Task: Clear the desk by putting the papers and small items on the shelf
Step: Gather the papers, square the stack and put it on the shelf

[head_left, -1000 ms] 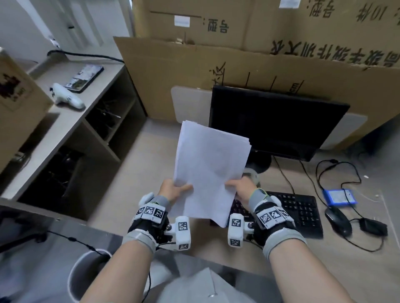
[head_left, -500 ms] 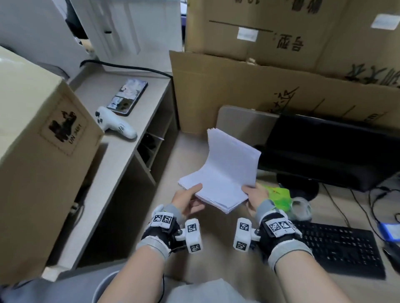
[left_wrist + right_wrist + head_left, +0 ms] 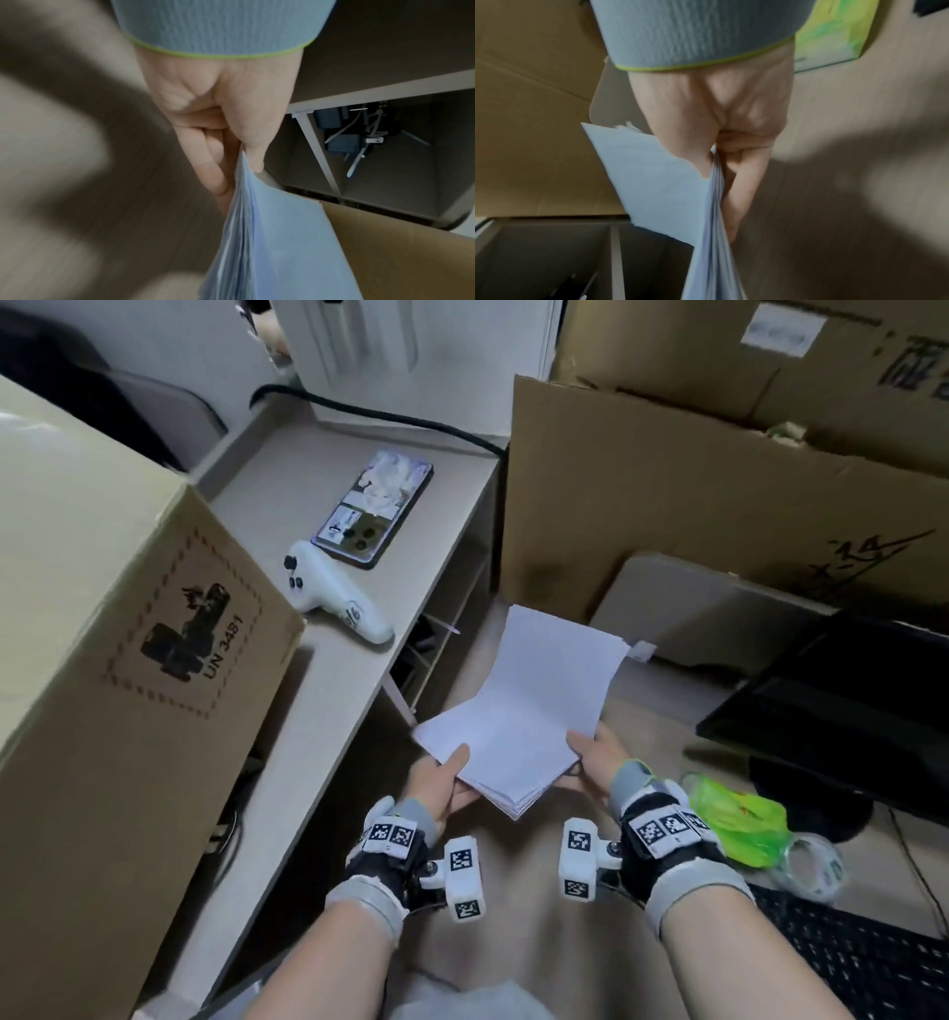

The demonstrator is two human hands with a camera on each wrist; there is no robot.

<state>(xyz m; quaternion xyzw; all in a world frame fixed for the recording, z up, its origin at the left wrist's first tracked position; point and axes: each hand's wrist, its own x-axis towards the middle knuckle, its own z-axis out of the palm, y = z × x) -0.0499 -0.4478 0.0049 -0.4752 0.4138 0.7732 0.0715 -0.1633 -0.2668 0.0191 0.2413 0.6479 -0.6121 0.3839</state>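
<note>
A stack of white papers (image 3: pixel 529 711) hangs above the desk, bent upward at its far half. My left hand (image 3: pixel 444 780) pinches its near left edge, thumb on top and fingers under. My right hand (image 3: pixel 590 757) pinches the near right edge the same way. In the left wrist view the papers (image 3: pixel 270 233) run out from between thumb and fingers of the left hand (image 3: pixel 226 162). The right wrist view shows the papers (image 3: pixel 680 192) clamped by the right hand (image 3: pixel 729 162). The shelf unit (image 3: pixel 328 690) stands to the left, its open compartments facing the papers.
On the shelf top lie a phone (image 3: pixel 372 508) and a white controller (image 3: pixel 334 595), beside a large cardboard box (image 3: pixel 102 608). A green packet (image 3: pixel 739 819) and a tape roll (image 3: pixel 811 868) lie on the desk at right, near the keyboard (image 3: pixel 862 963) and monitor (image 3: pixel 847 706).
The papers dropped from upright in front of the monitor to a low, bent position and moved left toward the shelf. My view swung left; both hands keep their hold.
</note>
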